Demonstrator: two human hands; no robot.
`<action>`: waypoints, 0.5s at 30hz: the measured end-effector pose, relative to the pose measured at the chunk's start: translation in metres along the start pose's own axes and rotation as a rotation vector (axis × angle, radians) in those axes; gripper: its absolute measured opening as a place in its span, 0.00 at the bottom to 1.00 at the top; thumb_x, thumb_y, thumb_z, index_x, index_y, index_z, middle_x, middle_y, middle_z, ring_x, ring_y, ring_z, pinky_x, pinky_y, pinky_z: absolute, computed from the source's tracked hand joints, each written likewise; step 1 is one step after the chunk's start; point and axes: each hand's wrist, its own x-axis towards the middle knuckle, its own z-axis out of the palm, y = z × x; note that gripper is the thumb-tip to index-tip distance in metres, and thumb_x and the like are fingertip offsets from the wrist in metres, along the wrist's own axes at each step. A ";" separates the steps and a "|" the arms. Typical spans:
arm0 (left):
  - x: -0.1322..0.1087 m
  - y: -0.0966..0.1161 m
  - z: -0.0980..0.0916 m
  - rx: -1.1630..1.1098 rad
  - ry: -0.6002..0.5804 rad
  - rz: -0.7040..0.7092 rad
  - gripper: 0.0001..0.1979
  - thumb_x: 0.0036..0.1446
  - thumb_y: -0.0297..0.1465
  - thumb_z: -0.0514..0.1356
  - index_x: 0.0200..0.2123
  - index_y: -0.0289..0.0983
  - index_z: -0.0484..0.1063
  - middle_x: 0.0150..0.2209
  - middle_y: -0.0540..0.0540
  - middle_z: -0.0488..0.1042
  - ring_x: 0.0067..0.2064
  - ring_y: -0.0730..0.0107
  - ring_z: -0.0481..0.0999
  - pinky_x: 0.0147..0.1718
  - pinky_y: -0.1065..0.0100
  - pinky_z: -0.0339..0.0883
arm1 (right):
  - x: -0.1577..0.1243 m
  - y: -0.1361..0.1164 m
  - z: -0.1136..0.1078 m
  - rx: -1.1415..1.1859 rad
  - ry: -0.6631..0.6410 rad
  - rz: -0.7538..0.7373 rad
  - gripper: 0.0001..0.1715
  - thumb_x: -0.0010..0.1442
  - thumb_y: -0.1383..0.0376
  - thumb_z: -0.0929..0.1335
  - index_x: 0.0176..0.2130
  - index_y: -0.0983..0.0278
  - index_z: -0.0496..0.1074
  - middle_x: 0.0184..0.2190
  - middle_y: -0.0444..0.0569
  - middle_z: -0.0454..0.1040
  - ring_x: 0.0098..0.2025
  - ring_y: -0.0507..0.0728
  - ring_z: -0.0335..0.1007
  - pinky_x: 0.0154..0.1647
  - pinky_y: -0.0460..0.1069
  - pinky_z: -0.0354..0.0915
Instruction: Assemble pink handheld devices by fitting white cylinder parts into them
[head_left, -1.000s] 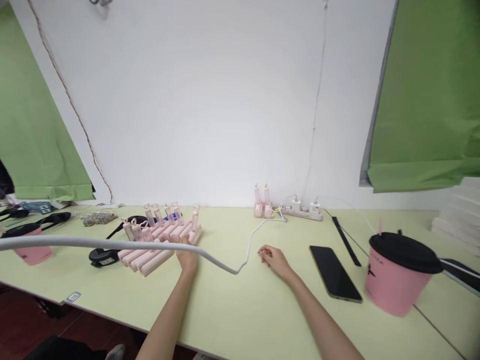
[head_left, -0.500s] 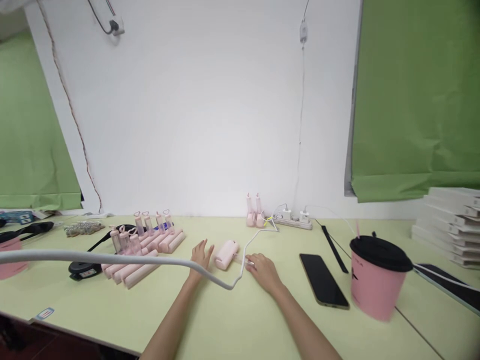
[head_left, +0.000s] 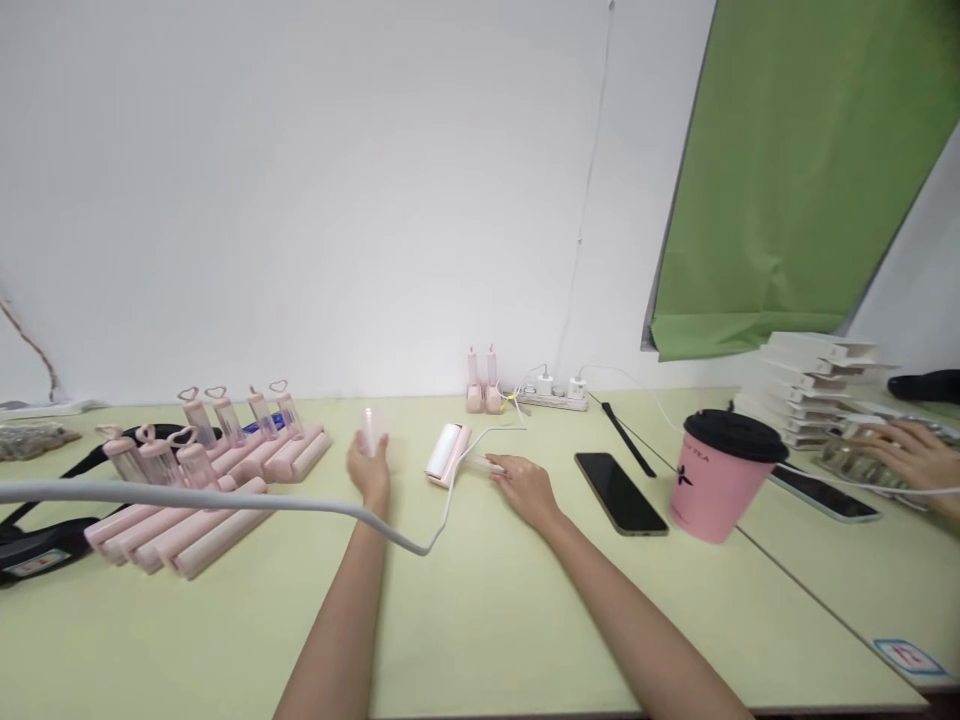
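The right hand [head_left: 525, 488] pinches the clear handle [head_left: 481, 464] of the roller [head_left: 448, 455], which lies between both hands. The left hand [head_left: 368, 470] grips a blurred pale piece [head_left: 369, 432], apart from the roller. A steady handle and light left grip should serve best.

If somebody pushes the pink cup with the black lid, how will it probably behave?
The pink cup might tip if pushed near the top, since it narrows toward its base. Standing upright, it would probably slide rather than roll. Its weight is hard to judge, because the black lid hides any contents.
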 end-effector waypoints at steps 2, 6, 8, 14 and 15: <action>0.005 -0.006 -0.007 0.164 0.232 -0.042 0.29 0.54 0.38 0.55 0.58 0.35 0.55 0.52 0.34 0.65 0.53 0.48 0.64 0.47 0.50 0.59 | 0.000 0.001 0.002 0.000 -0.022 0.009 0.18 0.60 0.63 0.61 0.50 0.58 0.68 0.45 0.45 0.74 0.45 0.54 0.68 0.43 0.47 0.61; -0.001 -0.013 -0.017 0.408 0.235 0.036 0.23 0.52 0.40 0.57 0.51 0.39 0.64 0.54 0.33 0.62 0.54 0.43 0.60 0.46 0.44 0.56 | -0.001 0.002 0.005 0.005 -0.055 0.003 0.18 0.60 0.62 0.61 0.50 0.57 0.68 0.46 0.44 0.73 0.44 0.53 0.69 0.44 0.47 0.61; -0.007 -0.006 -0.020 0.487 0.343 0.118 0.24 0.53 0.43 0.55 0.51 0.37 0.64 0.58 0.32 0.54 0.58 0.42 0.53 0.49 0.42 0.51 | -0.002 0.002 0.006 0.004 -0.075 -0.019 0.18 0.60 0.61 0.61 0.50 0.57 0.67 0.46 0.43 0.73 0.44 0.53 0.69 0.44 0.47 0.61; -0.020 0.030 -0.011 0.039 -0.075 0.290 0.23 0.58 0.42 0.48 0.53 0.35 0.61 0.53 0.37 0.65 0.54 0.58 0.63 0.52 0.56 0.56 | -0.005 -0.002 0.002 -0.014 -0.046 -0.121 0.19 0.63 0.60 0.58 0.53 0.59 0.65 0.47 0.48 0.72 0.47 0.53 0.67 0.45 0.47 0.59; -0.022 0.033 -0.008 -0.069 -0.306 0.225 0.24 0.57 0.42 0.49 0.53 0.35 0.61 0.49 0.38 0.69 0.50 0.60 0.68 0.48 0.59 0.61 | -0.006 -0.004 0.001 -0.016 -0.030 -0.162 0.20 0.64 0.60 0.57 0.53 0.59 0.64 0.48 0.48 0.71 0.47 0.53 0.66 0.46 0.47 0.59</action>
